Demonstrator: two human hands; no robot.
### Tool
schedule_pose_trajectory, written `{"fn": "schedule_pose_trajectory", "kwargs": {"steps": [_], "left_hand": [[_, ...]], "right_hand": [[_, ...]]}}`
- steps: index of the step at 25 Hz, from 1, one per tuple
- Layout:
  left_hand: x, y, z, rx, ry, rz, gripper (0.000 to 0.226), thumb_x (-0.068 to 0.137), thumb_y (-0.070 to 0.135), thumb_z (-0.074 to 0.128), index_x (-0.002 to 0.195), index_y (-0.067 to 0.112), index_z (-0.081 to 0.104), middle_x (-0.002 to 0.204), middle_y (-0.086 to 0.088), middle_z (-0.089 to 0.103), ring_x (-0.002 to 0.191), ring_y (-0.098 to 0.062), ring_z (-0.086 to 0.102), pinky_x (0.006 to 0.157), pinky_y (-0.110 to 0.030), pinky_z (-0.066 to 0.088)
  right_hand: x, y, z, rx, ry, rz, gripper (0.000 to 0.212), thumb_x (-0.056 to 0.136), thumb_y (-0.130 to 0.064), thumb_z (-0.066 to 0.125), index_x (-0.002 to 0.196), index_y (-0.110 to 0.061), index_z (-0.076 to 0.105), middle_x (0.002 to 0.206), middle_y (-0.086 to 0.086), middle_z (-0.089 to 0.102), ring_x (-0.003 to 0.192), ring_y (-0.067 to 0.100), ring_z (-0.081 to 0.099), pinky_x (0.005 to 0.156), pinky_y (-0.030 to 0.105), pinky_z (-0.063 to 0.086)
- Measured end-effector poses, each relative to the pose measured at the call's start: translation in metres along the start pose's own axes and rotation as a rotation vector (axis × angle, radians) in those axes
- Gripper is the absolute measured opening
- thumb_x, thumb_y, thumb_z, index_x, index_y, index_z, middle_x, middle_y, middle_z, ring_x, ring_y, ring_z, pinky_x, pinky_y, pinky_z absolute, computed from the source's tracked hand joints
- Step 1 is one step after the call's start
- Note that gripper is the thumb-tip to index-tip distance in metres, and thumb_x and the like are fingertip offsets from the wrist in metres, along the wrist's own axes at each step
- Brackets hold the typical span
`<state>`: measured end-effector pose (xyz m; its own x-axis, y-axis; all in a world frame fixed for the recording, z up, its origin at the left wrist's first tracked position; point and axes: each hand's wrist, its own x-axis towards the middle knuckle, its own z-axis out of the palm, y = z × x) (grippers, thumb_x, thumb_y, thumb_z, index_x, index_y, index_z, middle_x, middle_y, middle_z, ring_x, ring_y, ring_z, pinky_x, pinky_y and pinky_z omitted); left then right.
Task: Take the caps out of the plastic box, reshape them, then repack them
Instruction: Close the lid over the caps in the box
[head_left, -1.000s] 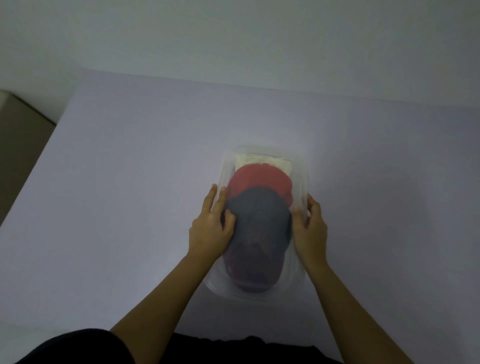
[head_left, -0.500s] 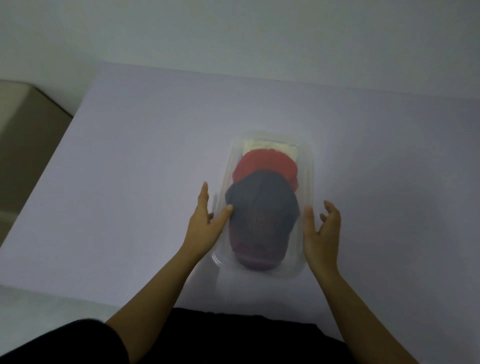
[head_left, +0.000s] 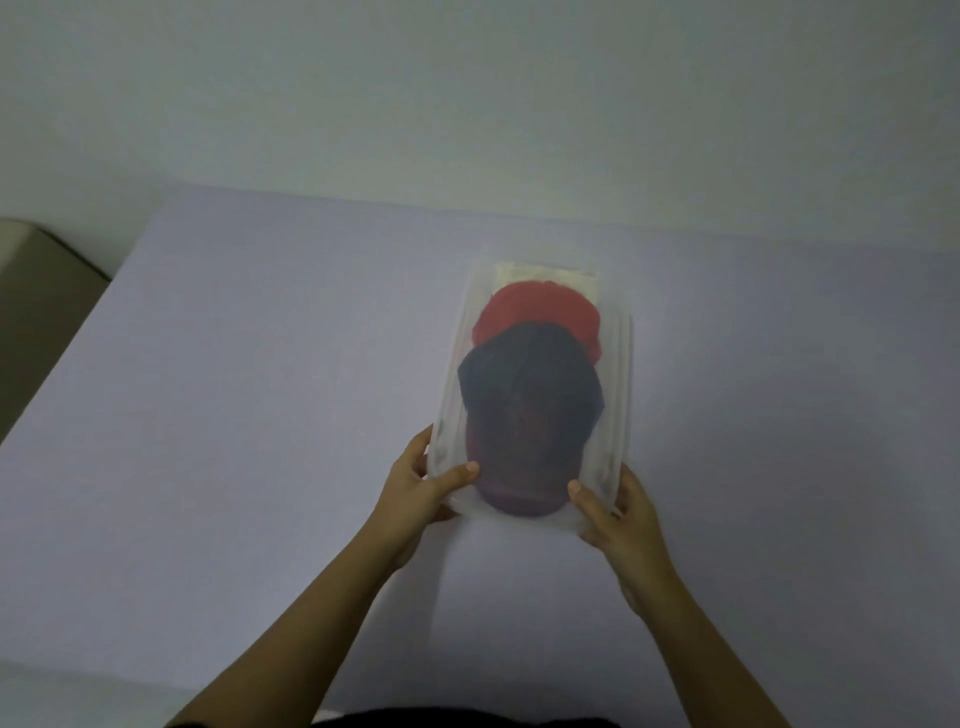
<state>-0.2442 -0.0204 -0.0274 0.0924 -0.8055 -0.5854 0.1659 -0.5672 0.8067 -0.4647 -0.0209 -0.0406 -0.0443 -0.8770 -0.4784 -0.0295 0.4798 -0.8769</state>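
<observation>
1. While both hands are clamped on the near end of the plastic box (head_left: 618, 364), grip first: left hand (head_left: 415, 493) pinches the near-left corner, thumb (head_left: 457, 475) on top, fingers wrapped round the outside. Right hand (head_left: 621, 519) mirrors it on the near-right corner.
2. Pose: both forearms reach forward, roughly symmetric, wrists near straight, palms turned in toward the box walls.
3. Box location: middle of the table (head_left: 260, 389), long axis running away from the person. The shadow under the near end suggests that end is lifted. Can't confirm.
4. Contents: dark cap (head_left: 524, 410) on top with its brim toward the hands, red cap (head_left: 535, 312) nested behind it, and what looks like a pale cap (head_left: 545, 273) at the far end, mostly hidden. That makes 3 visible.
5. Handling, my read: the box is thin translucent plastic, light, smooth and a bit slippery, and its walls likely flex under a squeeze. A 2-hand corner grip suits moving it, but go easy on the pressure.
6. Lid on or off: can't tell. The haze over the caps fits either.
7. Caps: soft fabric crowns that deform easily, with stiffer brims. Take hold at the brim or the crown sides, dark cap first since it's on top. Nothing looks fragile.
</observation>
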Motion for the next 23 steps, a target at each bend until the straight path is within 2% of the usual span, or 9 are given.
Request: {"fn": "schedule_pose_trajectory", "kwargs": {"steps": [5,10,16,19,23], "left_hand": [[0.065,0.044,0.065,-0.052,-0.02,0.061,0.054,0.079,0.013,0.071,0.125,0.025,0.046,0.113,-0.004,0.061,0.1,-0.032,0.063,0.081,-0.054,0.056],[0.112,0.055,0.093,-0.068,0.012,-0.003,0.055,0.077,0.014,0.072,0.125,0.021,0.046,0.112,-0.007,0.06,0.1,-0.035,0.061,0.077,-0.052,0.057],[0.146,0.065,0.102,0.059,0.118,-0.04,0.065,0.075,0.022,0.075,0.13,0.02,0.041,0.118,-0.011,0.055,0.101,-0.035,0.058,0.077,-0.05,0.058],[0.152,0.072,0.106,0.1,0.153,-0.013,0.069,0.076,0.025,0.074,0.135,0.016,0.04,0.118,-0.01,0.054,0.103,-0.034,0.057,0.08,-0.049,0.057],[0.159,0.083,0.114,0.421,0.291,0.097,0.078,0.076,0.034,0.073,0.14,0.009,0.034,0.13,-0.014,0.052,0.113,-0.035,0.054,0.093,-0.047,0.051]], "right_hand": [[0.084,-0.042,-0.044,-0.006,0.011,-0.061,0.035,0.085,-0.022,0.065,0.119,-0.023,0.055,0.108,0.002,0.065,0.091,0.016,0.063,0.057,0.026,0.051],[0.142,-0.053,-0.068,-0.072,-0.076,-0.073,0.043,0.086,-0.029,0.064,0.126,-0.022,0.051,0.114,0.003,0.063,0.096,0.017,0.063,0.06,0.026,0.053],[0.179,-0.057,-0.075,-0.092,-0.184,-0.047,0.061,0.085,-0.04,0.062,0.138,-0.028,0.035,0.131,-0.001,0.053,0.11,0.015,0.057,0.072,0.026,0.055],[0.189,-0.064,-0.073,-0.095,-0.194,-0.036,0.061,0.086,-0.04,0.06,0.139,-0.029,0.032,0.129,-0.004,0.052,0.109,0.012,0.056,0.076,0.027,0.055],[0.197,-0.071,-0.07,-0.196,-0.18,-0.012,0.081,0.079,-0.054,0.06,0.145,-0.025,0.023,0.142,0.004,0.044,0.121,0.023,0.051,0.092,0.038,0.052]]}}
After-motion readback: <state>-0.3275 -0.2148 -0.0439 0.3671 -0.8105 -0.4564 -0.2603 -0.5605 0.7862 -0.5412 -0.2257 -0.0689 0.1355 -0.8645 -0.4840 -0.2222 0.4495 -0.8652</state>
